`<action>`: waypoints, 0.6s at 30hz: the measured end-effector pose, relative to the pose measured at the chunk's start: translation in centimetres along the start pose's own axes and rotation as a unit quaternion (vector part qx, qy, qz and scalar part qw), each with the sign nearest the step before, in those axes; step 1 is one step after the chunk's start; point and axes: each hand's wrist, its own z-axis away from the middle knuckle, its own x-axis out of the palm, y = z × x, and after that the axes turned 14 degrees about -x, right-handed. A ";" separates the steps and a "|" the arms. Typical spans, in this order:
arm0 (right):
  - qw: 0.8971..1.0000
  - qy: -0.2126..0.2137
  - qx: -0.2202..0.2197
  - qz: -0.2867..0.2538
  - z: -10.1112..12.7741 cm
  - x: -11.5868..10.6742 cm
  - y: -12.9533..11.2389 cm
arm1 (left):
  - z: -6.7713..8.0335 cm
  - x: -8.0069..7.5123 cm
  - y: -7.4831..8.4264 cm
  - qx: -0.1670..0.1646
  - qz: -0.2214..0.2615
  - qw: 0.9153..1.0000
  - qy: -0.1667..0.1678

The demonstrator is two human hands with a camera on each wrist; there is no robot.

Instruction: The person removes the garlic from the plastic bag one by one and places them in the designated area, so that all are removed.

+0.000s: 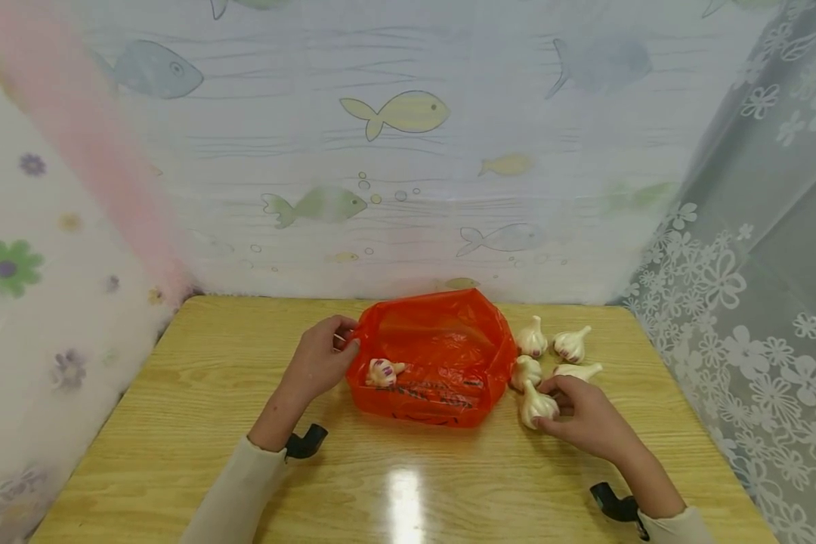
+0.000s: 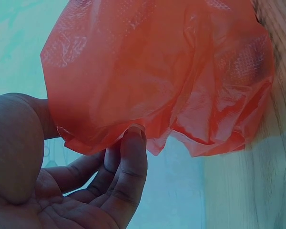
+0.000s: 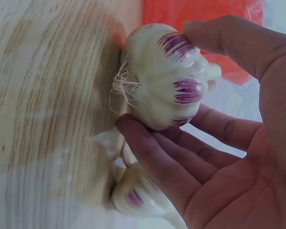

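Holding the orange plastic bag (image 1: pixel 431 355) rim with our left hand (image 1: pixel 319 361), we grasp a garlic bulb (image 1: pixel 537 404) in our right hand (image 1: pixel 585 419), just right of the bag.

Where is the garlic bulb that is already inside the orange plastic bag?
In the head view, that garlic bulb lies inside the orange plastic bag, at its left side, close to the left hand that pinches the bag's rim.

I'm at a home table (image 1: pixel 177 423), wooden, hemmed in by a fish-print curtain (image 1: pixel 394 151) and lace drapes (image 1: pixel 755 302).
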 end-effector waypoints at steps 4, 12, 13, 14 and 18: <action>1.000 0.004 0.002 0.011 0.0 0.0 -0.1 | 0.0 0.0 0.0 0.002 -0.002 1.000 0.001; 1.000 0.004 0.008 0.021 0.1 -0.1 -0.3 | -0.1 0.1 0.0 -0.005 -0.001 1.000 -0.002; 1.000 0.004 0.011 0.024 0.0 -0.2 -0.3 | -0.1 0.0 0.0 -0.005 0.000 1.000 -0.002; 1.000 0.002 0.015 0.026 0.0 -0.3 -0.4 | -0.1 0.0 0.0 -0.006 0.000 1.000 -0.002; 0.999 0.004 0.017 0.041 -0.1 -0.9 -0.8 | -0.1 0.0 0.0 -0.004 0.004 1.000 -0.001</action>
